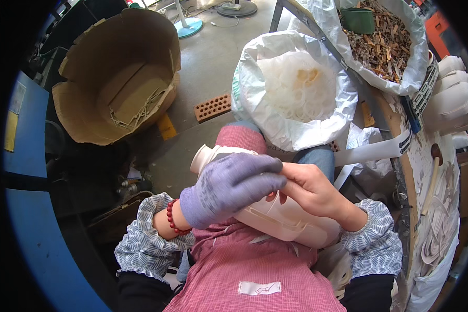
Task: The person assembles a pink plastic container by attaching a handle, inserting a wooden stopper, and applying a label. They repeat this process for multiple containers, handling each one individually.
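On my lap lies a cream plastic container (317, 231) with a round neck at its left end and a moulded handle opening. My left hand (231, 184), in a purple-grey knitted glove, reaches over it with its fingers close together. The bare right hand (312, 191) comes from the other side, its thumb and fingers pinched. Their fingertips meet just above the container. Whatever is between them, if anything, is hidden by the glove and the fingers.
A large open cardboard drum (70, 114) stands at the far left. Ahead is a white sack (247, 78) of translucent plastic rings. Another sack (421, 31) holds brown scraps. A perforated brick (213, 107) lies on the floor. A worn bench (421, 171) at right bears white strips and a hammer (430, 190).
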A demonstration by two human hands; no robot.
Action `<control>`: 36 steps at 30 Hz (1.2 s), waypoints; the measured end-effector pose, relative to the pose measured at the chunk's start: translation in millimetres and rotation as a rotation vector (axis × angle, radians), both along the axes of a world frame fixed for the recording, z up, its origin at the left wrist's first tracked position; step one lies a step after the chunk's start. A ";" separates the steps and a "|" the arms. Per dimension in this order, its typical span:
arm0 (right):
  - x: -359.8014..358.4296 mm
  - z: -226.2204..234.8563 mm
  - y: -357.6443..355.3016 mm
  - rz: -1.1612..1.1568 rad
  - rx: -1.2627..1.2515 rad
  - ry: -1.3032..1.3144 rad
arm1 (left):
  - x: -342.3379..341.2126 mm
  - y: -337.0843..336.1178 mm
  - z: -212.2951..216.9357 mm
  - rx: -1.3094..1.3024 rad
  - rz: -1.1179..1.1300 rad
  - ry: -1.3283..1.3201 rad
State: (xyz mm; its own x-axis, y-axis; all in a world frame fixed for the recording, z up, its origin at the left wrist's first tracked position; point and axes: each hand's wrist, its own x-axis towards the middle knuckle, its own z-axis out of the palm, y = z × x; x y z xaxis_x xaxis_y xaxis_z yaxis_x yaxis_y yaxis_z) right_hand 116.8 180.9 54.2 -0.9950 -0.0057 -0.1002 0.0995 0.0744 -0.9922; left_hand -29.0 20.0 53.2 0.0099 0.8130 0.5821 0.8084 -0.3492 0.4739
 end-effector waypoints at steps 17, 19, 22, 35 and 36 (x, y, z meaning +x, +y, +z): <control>10.0 6.3 6.9 0.006 0.363 0.079 | 1.5 -9.0 -3.6 -0.253 -0.042 -0.082; 13.0 3.6 6.6 0.032 0.386 0.092 | 5.8 -11.8 3.6 -0.293 -0.045 -0.290; 19.6 3.7 0.0 0.096 0.366 0.047 | 6.4 -37.5 -8.7 -0.301 -0.090 -0.412; 16.0 -4.5 -9.1 0.291 0.449 0.040 | 4.6 -50.6 -30.7 -0.262 -0.129 0.062; 20.8 -7.4 -12.0 0.284 0.474 0.056 | 3.7 -48.2 -29.6 -0.255 -0.119 0.083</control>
